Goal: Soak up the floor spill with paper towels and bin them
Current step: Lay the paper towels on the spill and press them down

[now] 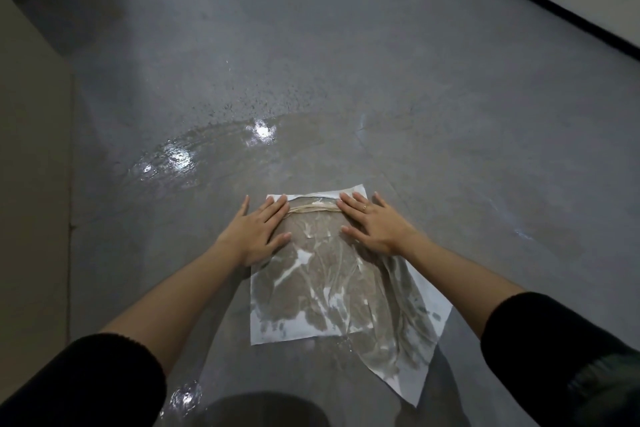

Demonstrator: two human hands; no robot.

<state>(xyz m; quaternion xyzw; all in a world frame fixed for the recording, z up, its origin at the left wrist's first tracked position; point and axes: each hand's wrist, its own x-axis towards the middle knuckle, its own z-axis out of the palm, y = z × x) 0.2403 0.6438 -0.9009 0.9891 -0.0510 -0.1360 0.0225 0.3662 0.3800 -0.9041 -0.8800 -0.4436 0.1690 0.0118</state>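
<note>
Two white paper towels (322, 295) lie flat and overlapping on the grey floor, soaked grey-brown over most of their area with only the edges still white. My left hand (261, 230) presses flat on the far left part of the towels, fingers straight. On the far right part, my right hand (372, 222) lies flat too, a ring on one finger. A wrinkled fold runs between the fingertips of both hands. Beyond the towels a wet film of the spill (194, 156) glistens across the floor, with fine droplets further out.
A pale wall or cabinet face (31, 184) runs along the left. A black skirting strip (540, 0) under a white wall crosses the top right. More wet patches shine at the bottom left (185, 395) and right (523, 234). No bin is in view.
</note>
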